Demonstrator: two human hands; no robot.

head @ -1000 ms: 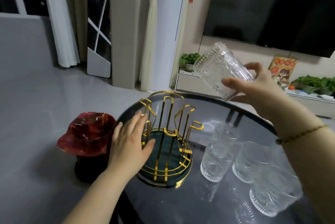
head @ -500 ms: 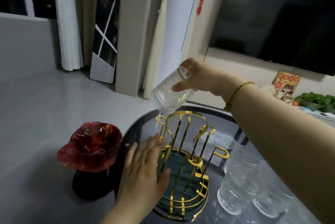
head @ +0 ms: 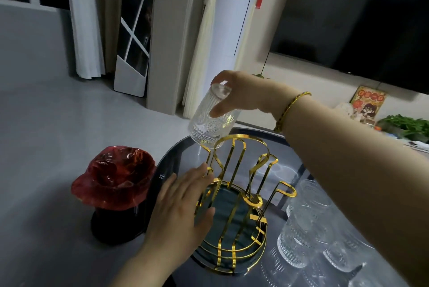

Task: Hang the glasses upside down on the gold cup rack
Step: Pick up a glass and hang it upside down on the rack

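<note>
The gold cup rack (head: 234,207) stands on a round dark glass table (head: 287,170), its wire arms rising from a dark green base. My right hand (head: 241,96) grips a clear embossed glass (head: 210,119) by its base, mouth down, with the rim at the tip of the rack's far-left arm. My left hand (head: 181,207) lies flat against the rack's left side, fingers spread, holding nothing. Three more clear glasses (head: 299,238) stand upright to the right of the rack, partly hidden behind my right forearm.
A black bin lined with a red bag (head: 113,184) stands on the floor just left of the table. Behind are a white cabinet, curtains, a dark TV on the wall and a low shelf with plants (head: 406,124) at the right.
My right hand has turned the glass fully mouth down and lowered it from above the rack's far side onto the tip of the far-left arm. My left hand stays on the rack.
</note>
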